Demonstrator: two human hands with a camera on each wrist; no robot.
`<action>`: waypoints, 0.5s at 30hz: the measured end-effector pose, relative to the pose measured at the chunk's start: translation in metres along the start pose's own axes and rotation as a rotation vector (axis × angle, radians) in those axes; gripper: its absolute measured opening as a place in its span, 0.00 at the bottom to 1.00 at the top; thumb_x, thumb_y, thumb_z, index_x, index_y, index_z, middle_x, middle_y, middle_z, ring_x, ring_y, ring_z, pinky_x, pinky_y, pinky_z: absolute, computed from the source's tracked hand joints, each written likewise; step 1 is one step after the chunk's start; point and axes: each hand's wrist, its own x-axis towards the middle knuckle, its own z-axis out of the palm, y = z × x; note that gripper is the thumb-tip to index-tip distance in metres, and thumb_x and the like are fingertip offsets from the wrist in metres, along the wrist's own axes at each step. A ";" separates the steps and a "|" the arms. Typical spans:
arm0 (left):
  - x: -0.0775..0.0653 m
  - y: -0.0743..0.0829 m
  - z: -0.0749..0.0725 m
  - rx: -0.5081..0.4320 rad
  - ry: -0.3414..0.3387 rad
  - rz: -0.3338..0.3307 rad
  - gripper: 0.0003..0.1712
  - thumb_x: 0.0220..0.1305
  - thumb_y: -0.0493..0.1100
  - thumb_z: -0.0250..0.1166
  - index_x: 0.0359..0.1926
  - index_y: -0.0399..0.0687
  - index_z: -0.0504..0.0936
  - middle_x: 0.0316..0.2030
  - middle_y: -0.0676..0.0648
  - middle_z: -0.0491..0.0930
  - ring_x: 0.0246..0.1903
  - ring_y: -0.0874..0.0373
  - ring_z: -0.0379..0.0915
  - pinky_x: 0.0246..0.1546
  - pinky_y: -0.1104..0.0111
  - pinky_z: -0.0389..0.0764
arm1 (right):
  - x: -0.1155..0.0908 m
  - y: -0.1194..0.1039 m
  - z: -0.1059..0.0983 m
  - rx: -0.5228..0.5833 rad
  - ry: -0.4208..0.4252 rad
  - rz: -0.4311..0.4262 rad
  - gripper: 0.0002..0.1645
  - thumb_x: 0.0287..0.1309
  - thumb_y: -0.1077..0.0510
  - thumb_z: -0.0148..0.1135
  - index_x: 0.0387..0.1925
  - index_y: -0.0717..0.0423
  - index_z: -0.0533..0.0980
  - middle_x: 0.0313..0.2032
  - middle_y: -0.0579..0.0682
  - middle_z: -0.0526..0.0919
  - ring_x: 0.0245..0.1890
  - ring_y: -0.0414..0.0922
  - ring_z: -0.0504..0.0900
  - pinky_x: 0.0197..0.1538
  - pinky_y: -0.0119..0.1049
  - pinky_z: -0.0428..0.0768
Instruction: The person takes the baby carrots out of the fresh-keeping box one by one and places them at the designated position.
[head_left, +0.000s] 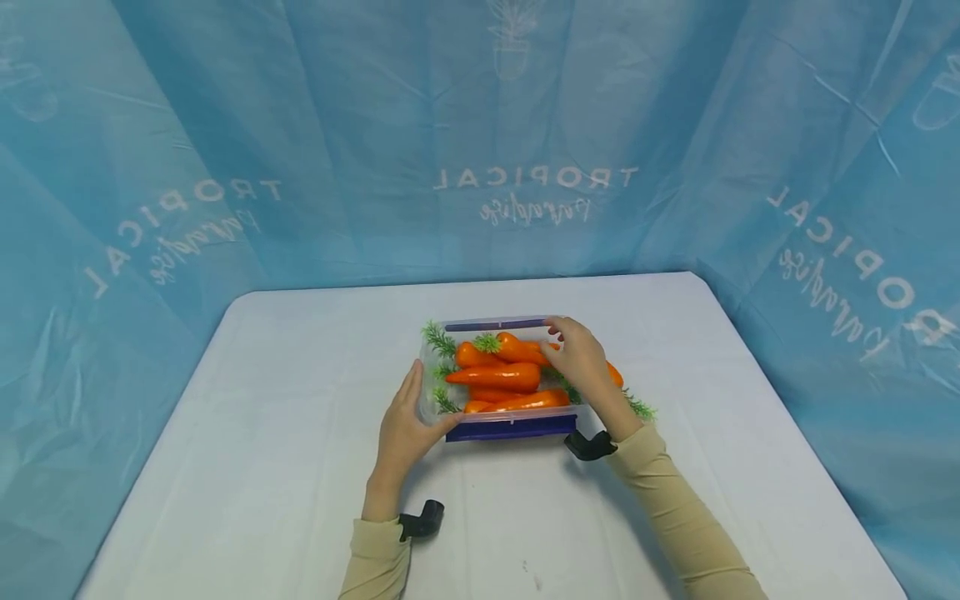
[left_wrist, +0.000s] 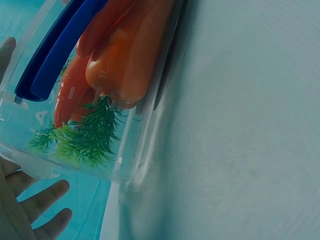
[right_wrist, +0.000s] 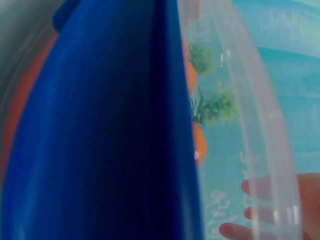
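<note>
Head view: left hand [head_left: 405, 429] touches the box [head_left: 512, 429], right hand [head_left: 579, 357] partly hides carrots [head_left: 497, 377] (both hands' fingers apart).

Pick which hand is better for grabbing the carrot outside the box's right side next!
Probably the right hand. That carrot shows just beside its wrist, and the hand is at that end of the box. The left hand is at the other end, so it would have to reach across.
</note>
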 end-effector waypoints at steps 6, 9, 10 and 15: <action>-0.002 0.002 0.001 -0.010 0.008 0.006 0.62 0.46 0.63 0.72 0.74 0.44 0.52 0.73 0.42 0.54 0.71 0.42 0.54 0.68 0.46 0.60 | -0.001 -0.004 0.012 -0.012 -0.025 -0.051 0.24 0.58 0.54 0.64 0.54 0.59 0.76 0.45 0.57 0.83 0.43 0.52 0.82 0.45 0.46 0.83; -0.002 0.002 0.001 -0.004 0.011 0.009 0.62 0.45 0.63 0.72 0.74 0.44 0.52 0.73 0.42 0.54 0.70 0.42 0.55 0.68 0.46 0.61 | -0.001 -0.006 0.015 -0.004 -0.023 -0.081 0.23 0.57 0.55 0.66 0.53 0.59 0.77 0.43 0.56 0.84 0.42 0.52 0.83 0.53 0.50 0.79; -0.002 0.002 0.001 -0.002 0.010 0.010 0.62 0.45 0.63 0.72 0.74 0.44 0.51 0.73 0.42 0.54 0.71 0.42 0.55 0.68 0.46 0.61 | -0.002 -0.007 0.016 0.001 -0.026 -0.089 0.23 0.56 0.55 0.66 0.53 0.58 0.77 0.43 0.56 0.85 0.42 0.52 0.83 0.57 0.53 0.76; -0.001 0.001 0.001 0.001 0.014 0.009 0.62 0.46 0.63 0.72 0.74 0.44 0.51 0.74 0.43 0.53 0.71 0.43 0.54 0.69 0.47 0.60 | -0.001 -0.009 0.021 0.021 -0.080 -0.118 0.25 0.56 0.54 0.67 0.55 0.57 0.76 0.44 0.54 0.84 0.43 0.49 0.82 0.60 0.53 0.74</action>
